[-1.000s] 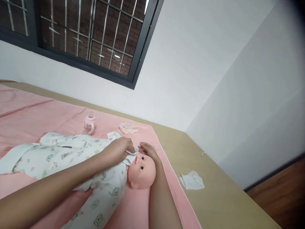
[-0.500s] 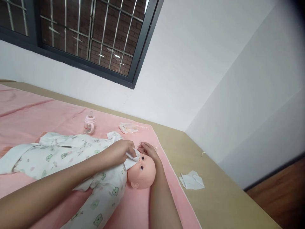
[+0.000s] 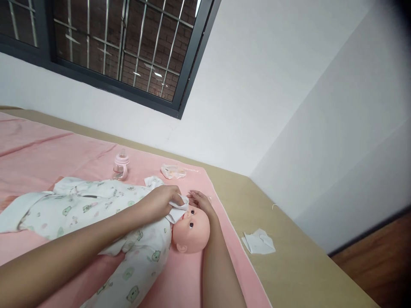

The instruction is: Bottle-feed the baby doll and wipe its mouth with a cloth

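Observation:
A baby doll point(image 3: 194, 233) lies on its back, its head toward the right, in a white outfit point(image 3: 105, 203) with green animal prints. My left hand point(image 3: 165, 201) reaches across its chest, fingers closed on a white tissue point(image 3: 177, 209). This tissue touches the lower face, over the chin and beside the mouth. Around the far side of the head lies my right hand point(image 3: 199, 201), palm toward the doll, its fingers stretched out and loosely bent. The right forearm runs along the crown. Contact between the right palm and the head is hidden.
A pink blanket point(image 3: 41, 143) lies beneath the doll. Beyond its body stands a pink-lidded baby bottle point(image 3: 121, 166), near a clear plastic packet point(image 3: 173, 171). Another crumpled tissue point(image 3: 258, 242) rests on the tan surface point(image 3: 289, 265) at right. A wall and barred window point(image 3: 122, 47) rise behind.
My left hand has drawn the tissue slightly from the nose toward the chin, uncovering part of the doll's mouth. My right hand has stayed almost still beside the head.

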A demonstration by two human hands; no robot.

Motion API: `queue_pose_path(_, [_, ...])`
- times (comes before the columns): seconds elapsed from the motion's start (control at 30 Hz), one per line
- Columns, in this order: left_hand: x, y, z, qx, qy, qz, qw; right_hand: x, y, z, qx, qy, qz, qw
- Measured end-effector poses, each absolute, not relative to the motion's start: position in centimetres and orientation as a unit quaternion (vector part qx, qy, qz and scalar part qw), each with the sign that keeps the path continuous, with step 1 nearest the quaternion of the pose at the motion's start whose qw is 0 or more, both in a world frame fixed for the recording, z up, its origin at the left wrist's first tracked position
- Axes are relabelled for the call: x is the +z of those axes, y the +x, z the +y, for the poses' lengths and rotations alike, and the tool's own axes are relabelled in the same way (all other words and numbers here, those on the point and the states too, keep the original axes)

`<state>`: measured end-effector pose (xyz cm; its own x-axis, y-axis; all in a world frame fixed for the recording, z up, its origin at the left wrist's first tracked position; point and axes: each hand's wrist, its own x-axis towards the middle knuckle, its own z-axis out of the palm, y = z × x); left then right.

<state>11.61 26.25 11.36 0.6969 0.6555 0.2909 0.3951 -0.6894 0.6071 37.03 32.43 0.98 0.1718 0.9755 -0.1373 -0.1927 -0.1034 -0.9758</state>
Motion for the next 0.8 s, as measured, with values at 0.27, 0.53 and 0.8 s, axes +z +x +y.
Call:
queue_pose_path(0.27, [11.0,11.5,26.8,0.255,0.883,0.312,0.24,0.7,37.3,32.7,0.532,-0.519,-0.37,0.558])
queue_pose_path(0.53, [11.1,11.2,27.3,0.265,0.877,0.31,0.253,0.7,37.2,32.7,0.536,-0.521,-0.367,0.554])
queue_pose_path(0.8, [11.6,10.7,26.5,0.234,0.871,0.298,0.314,0.5,37.4,32.8,0.534,-0.516,-0.372,0.557])
